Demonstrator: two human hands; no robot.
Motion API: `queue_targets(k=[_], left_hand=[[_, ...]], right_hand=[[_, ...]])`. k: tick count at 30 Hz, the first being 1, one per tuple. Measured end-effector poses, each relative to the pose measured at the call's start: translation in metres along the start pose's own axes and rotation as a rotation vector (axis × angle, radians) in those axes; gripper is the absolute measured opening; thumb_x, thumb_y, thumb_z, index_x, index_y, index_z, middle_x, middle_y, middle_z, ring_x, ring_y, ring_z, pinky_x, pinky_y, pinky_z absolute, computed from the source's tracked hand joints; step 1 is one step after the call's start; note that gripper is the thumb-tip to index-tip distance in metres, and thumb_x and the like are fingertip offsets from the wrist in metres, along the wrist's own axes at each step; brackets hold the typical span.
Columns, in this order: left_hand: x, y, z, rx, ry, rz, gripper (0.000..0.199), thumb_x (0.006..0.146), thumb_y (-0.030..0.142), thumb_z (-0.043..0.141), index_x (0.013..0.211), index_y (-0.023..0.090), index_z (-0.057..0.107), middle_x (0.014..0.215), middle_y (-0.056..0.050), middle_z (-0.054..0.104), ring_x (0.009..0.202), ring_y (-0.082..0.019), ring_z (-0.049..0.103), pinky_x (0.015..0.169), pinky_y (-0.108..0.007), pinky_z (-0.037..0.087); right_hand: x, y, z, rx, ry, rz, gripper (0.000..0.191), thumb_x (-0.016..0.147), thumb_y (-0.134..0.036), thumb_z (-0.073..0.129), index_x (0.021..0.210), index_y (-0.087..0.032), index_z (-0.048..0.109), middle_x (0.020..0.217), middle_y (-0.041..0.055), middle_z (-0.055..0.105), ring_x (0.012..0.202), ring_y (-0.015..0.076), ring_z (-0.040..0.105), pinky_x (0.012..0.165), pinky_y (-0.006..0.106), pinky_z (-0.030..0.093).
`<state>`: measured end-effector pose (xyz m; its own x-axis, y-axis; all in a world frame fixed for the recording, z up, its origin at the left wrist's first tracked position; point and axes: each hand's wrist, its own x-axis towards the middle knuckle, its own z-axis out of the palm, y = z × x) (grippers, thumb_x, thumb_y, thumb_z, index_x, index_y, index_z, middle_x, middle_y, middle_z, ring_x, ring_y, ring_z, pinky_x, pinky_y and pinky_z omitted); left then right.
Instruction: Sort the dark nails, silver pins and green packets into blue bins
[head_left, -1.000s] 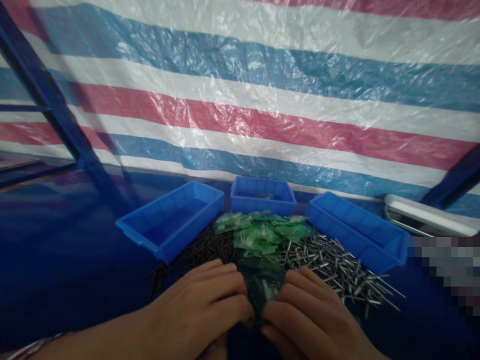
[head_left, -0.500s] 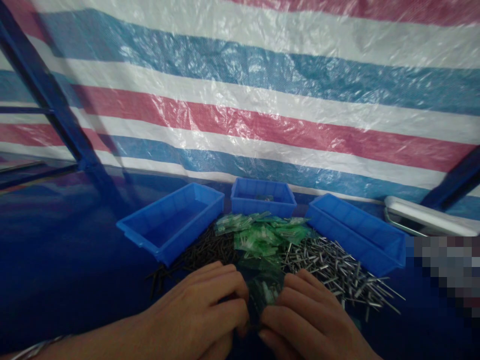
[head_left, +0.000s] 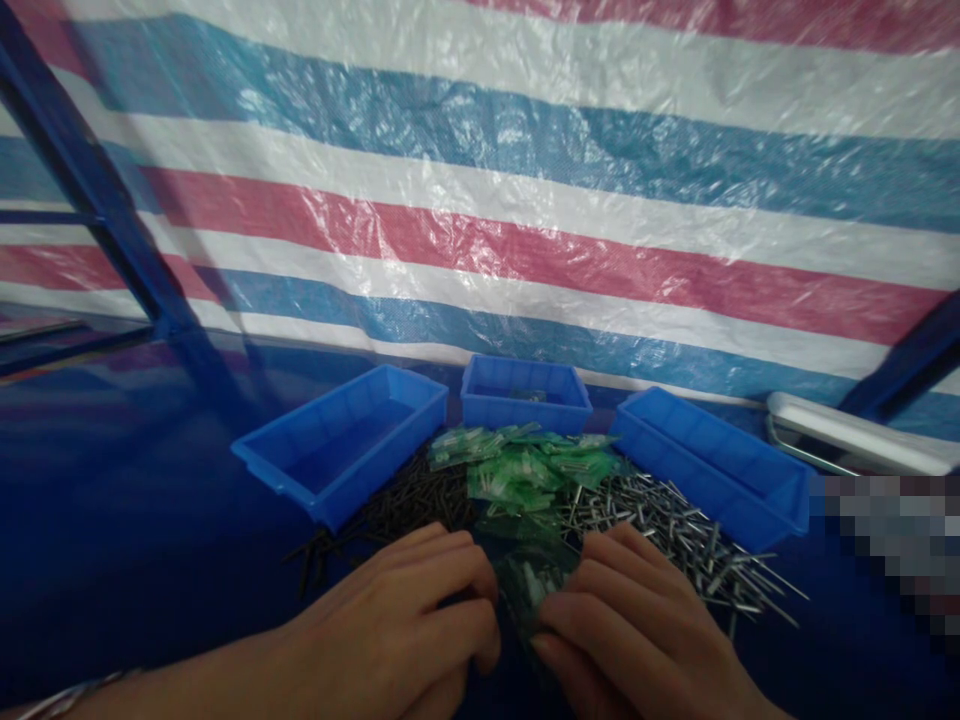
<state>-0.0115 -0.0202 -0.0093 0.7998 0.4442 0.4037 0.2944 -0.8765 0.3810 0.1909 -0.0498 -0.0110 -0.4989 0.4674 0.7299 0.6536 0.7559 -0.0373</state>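
Note:
Between my two hands lies a small clear green plastic bag (head_left: pixel 529 578) with shiny pieces inside. My left hand (head_left: pixel 424 610) is closed in a pinch at the bag's left near side. Thumb and fingers of my right hand (head_left: pixel 637 615) are pressed together on its right near edge. The fingertips partly cover the bag, so its near edge is hard to make out. Just beyond it is a pile of filled green bags (head_left: pixel 521 470). Dark rods (head_left: pixel 412 500) lie beyond my left hand, and silver metal rods (head_left: pixel 682 530) beyond my right.
Three blue bins stand behind the piles: a left bin (head_left: pixel 274 455), a middle bin (head_left: pixel 525 412) with something small in it, and a right bin (head_left: pixel 712 465). A white-edged object (head_left: pixel 862 435) sits at the right. A striped plastic sheet (head_left: pixel 525 230) hangs behind the blue tabletop (head_left: pixel 150 520).
My right hand has shifted a little to the right along the bag's near edge, widening the gap to my left hand. The left hand has barely moved.

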Motion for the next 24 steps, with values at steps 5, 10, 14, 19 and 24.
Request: queue_targets(k=[5, 10, 14, 19, 24], left_hand=[[0.003, 0.005, -0.006, 0.027, -0.036, -0.014, 0.028, 0.074, -0.003, 0.036, 0.082, 0.020, 0.049, 0.085, 0.001, 0.058, 0.073, -0.014, 0.051, 0.068, -0.020, 0.041], [0.000, 0.009, -0.009, 0.031, -0.067, -0.021, 0.026, 0.076, -0.002, 0.038, 0.083, 0.020, 0.049, 0.086, 0.001, 0.058, 0.074, -0.014, 0.052, 0.070, -0.021, 0.041], [-0.002, 0.007, -0.006, 0.050, -0.046, -0.026, 0.028, 0.076, -0.003, 0.038, 0.085, 0.021, 0.050, 0.087, 0.002, 0.059, 0.075, -0.014, 0.053, 0.071, -0.020, 0.041], [0.000, 0.001, -0.001, 0.028, -0.051, 0.018, 0.028, 0.074, -0.001, 0.039, 0.087, 0.021, 0.052, 0.086, 0.002, 0.059, 0.075, -0.014, 0.054, 0.073, -0.022, 0.042], [0.002, 0.004, -0.002, 0.056, -0.022, -0.014, 0.032, 0.075, -0.003, 0.035, 0.086, 0.021, 0.053, 0.085, 0.001, 0.060, 0.076, -0.014, 0.054, 0.073, -0.020, 0.043]], right_hand=[[0.005, 0.004, -0.005, -0.062, 0.021, 0.039, 0.034, 0.092, -0.018, 0.042, 0.064, -0.018, 0.060, 0.052, 0.0008, 0.056, 0.053, 0.0135, 0.054, 0.058, 0.029, 0.043], [0.005, 0.006, -0.006, -0.064, 0.026, 0.059, 0.030, 0.091, -0.015, 0.043, 0.066, -0.018, 0.060, 0.053, 0.0000, 0.057, 0.053, 0.0128, 0.053, 0.058, 0.029, 0.043], [0.003, 0.004, -0.003, -0.038, -0.011, 0.030, 0.032, 0.092, -0.016, 0.041, 0.067, -0.018, 0.061, 0.054, 0.0000, 0.058, 0.055, 0.0135, 0.053, 0.061, 0.029, 0.042], [-0.001, 0.004, 0.003, 0.002, -0.075, -0.003, 0.030, 0.092, -0.018, 0.041, 0.071, -0.018, 0.062, 0.055, -0.0006, 0.059, 0.056, 0.0133, 0.053, 0.064, 0.028, 0.042], [-0.002, 0.005, 0.005, 0.033, -0.102, 0.004, 0.029, 0.092, -0.018, 0.042, 0.070, -0.018, 0.061, 0.057, -0.0001, 0.058, 0.058, 0.0129, 0.054, 0.064, 0.027, 0.042]])
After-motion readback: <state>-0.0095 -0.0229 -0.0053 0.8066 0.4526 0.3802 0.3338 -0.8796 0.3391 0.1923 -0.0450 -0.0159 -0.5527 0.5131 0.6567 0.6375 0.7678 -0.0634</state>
